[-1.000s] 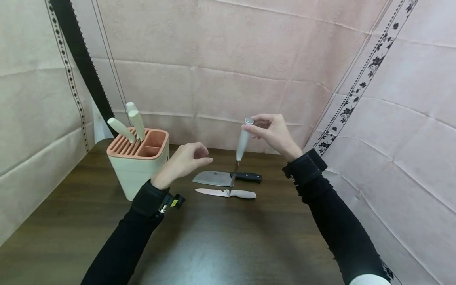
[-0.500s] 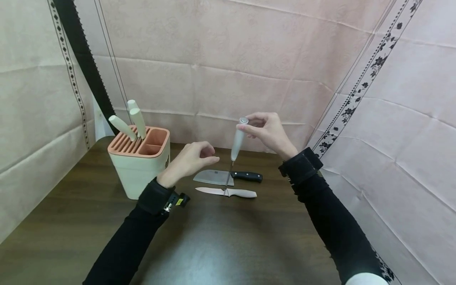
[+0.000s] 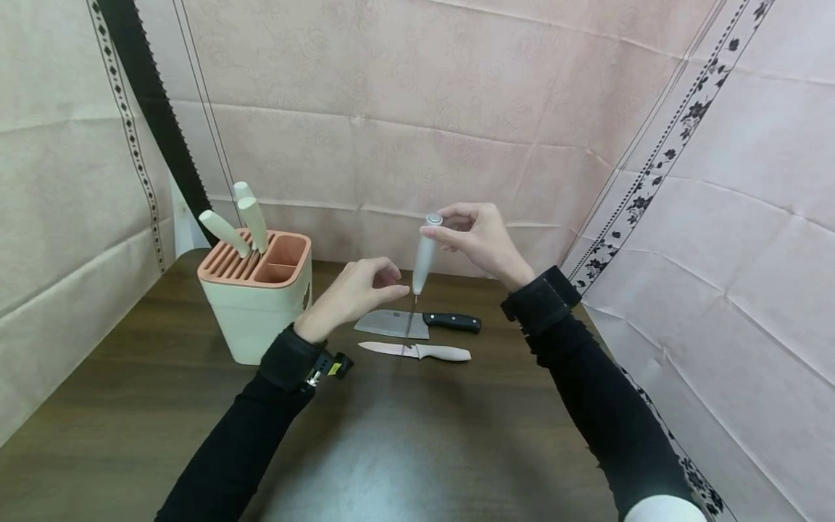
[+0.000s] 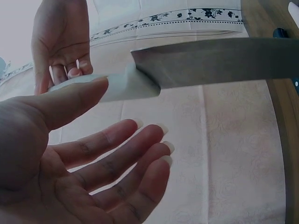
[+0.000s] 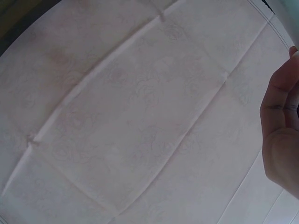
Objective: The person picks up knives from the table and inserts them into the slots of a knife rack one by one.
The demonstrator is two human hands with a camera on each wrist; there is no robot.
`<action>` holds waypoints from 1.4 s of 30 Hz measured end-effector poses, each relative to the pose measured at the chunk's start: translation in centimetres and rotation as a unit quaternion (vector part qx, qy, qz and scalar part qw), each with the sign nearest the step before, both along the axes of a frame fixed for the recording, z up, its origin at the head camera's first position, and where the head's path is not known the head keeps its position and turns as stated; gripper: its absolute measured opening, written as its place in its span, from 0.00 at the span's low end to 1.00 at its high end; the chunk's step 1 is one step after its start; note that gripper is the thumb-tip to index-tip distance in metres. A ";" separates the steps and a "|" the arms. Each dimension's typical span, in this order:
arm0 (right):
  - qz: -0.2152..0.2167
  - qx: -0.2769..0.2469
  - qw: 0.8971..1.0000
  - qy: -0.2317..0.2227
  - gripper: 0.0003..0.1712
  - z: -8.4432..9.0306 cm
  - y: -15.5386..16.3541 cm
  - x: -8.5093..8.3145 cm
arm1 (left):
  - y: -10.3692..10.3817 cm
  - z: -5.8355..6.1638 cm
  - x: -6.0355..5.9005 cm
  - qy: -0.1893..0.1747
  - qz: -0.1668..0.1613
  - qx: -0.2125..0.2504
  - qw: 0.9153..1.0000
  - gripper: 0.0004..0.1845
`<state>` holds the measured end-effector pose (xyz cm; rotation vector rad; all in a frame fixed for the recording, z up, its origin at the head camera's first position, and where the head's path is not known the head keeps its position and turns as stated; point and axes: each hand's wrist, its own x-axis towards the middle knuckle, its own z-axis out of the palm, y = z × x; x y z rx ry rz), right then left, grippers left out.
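Observation:
My right hand (image 3: 481,239) pinches a kitchen knife (image 3: 425,259) near the butt of its pale handle. The blade points down and, in the head view, crosses in front of the two knives on the table. My left hand (image 3: 352,293) is beside that handle with its fingers loosely bent. In the left wrist view the left thumb (image 4: 77,100) overlaps the handle, while the other fingers are spread apart below it; the broad blade (image 4: 219,63) extends to the right. A black-handled cleaver (image 3: 391,323) and a small white-handled knife (image 3: 443,353) lie flat, one before the other.
A pale green knife holder (image 3: 251,322) with an orange slotted top stands at the left, several light-handled knives (image 3: 252,221) in its slots. Patterned cloth (image 3: 391,159) hangs behind and on both sides of the brown wooden table (image 3: 417,449).
My right hand has carried the upright knife leftward, closer to my left hand. My left hand has shifted slightly right. The knives on the table and the holder stay put.

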<state>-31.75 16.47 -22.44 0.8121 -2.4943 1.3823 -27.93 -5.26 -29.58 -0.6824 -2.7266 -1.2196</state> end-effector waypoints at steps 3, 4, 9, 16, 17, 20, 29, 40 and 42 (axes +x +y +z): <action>0.001 -0.002 1.000 -0.005 0.18 -0.1 -0.4 0.0 | 0.3 -0.2 -0.1 0.008 -0.004 0.023 1.000 0.18; 0.002 -0.002 1.000 -0.006 0.18 -0.1 -0.6 0.0 | 0.4 -0.2 -0.2 0.013 -0.005 0.032 0.999 0.18; 0.015 -0.005 1.000 -0.009 0.18 -0.3 -1.3 0.1 | 1.0 -0.6 -0.4 0.035 -0.001 0.063 0.997 0.17; 0.032 -0.014 0.999 -0.009 0.17 -0.6 -1.8 0.2 | 1.5 -1.0 -0.8 0.061 0.019 0.075 0.995 0.16; 0.033 -0.014 0.999 -0.009 0.16 -0.6 -1.7 0.2 | 1.5 -1.0 -0.9 0.062 0.018 0.079 0.995 0.16; 0.036 -0.016 0.999 -0.013 0.17 -0.7 -1.3 0.4 | 1.3 -0.8 -0.9 0.069 0.019 0.082 0.994 0.16; 0.037 -0.002 0.998 -0.049 0.20 -3.7 1.1 -0.1 | -0.9 1.5 -0.3 0.113 0.055 0.067 0.990 0.17; 0.016 0.013 0.994 -0.107 0.16 -6.4 3.2 1.0 | -4.7 5.0 0.5 0.147 0.090 0.077 0.982 0.20; 0.014 0.019 0.994 -0.108 0.16 -6.4 3.4 1.4 | -5.5 5.8 0.9 0.151 0.100 0.082 0.980 0.19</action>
